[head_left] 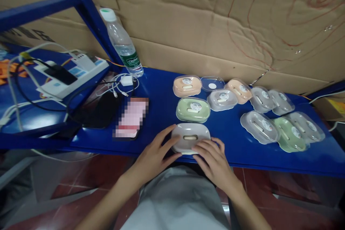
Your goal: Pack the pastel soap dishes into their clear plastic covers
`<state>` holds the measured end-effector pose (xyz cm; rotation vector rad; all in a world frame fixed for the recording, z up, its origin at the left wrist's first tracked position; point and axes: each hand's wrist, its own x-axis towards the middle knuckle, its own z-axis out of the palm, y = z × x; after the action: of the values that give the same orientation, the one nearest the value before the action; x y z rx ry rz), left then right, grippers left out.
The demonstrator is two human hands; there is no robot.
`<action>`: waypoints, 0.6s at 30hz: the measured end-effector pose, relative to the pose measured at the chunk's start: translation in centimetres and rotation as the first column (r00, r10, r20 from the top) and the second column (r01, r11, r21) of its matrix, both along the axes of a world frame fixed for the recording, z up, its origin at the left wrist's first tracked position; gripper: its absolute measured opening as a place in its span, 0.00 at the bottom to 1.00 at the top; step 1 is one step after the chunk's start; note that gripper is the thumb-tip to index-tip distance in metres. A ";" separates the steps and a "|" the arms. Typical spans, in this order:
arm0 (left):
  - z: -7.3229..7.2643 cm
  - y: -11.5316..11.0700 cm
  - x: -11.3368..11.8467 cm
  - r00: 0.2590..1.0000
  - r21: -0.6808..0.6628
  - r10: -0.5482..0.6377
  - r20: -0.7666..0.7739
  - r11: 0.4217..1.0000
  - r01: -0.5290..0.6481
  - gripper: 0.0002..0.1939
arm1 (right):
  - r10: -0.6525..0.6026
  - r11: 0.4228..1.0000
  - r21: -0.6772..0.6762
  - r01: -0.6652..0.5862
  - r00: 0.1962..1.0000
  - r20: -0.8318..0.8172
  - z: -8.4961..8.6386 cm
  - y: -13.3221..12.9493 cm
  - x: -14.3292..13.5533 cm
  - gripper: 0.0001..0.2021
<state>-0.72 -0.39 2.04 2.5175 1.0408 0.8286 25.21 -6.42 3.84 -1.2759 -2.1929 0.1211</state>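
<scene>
**Grey soap box held at the tabletop's near edge**

Grey soap box (191,137) sits at the near edge of the blue tabletop (161,93), right in front of you, lid side up with a pale oblong handle in the middle of its top. Your left hand (155,154) touches its left edge with thumb and fingers spread loosely, and your right hand (214,160) rests against its near right corner, fingers curved over the rim. Neither hand has closed fully round it; both just press at its sides.

Just behind the grey soap box stands a green soap box (193,110) under a clear lid with a round white sticker whose print is too small to read. Behind that one is a peach soap box (187,86), and beside it a loose clear lid (212,83). To the right of the grey soap box, well apart from it, lies a cluster of more lidded boxes (280,122) in clear, peach and green.

To the left of the grey soap box lies a phone (131,118), its screen blurred out. Farther back on that side stands a water bottle (122,45) with a green label; the brand lettering is not clear enough to make out. A white power strip (72,73) with cables sits far left. Cardboard (215,18) behind the tabletop carries black print, of which "11" shows.
</scene>
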 end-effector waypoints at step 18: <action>-0.7 -0.3 0.2 1.000 0.200 0.004 -0.027 0.980 0.002 0.20 | 0.030 0.990 0.134 -0.052 0.986 0.162 -0.3 0.4 -0.2 0.17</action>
<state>-0.54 -0.69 1.35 2.7015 1.0129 0.9447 24.97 -6.07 3.55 -1.2007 -2.3194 -0.1189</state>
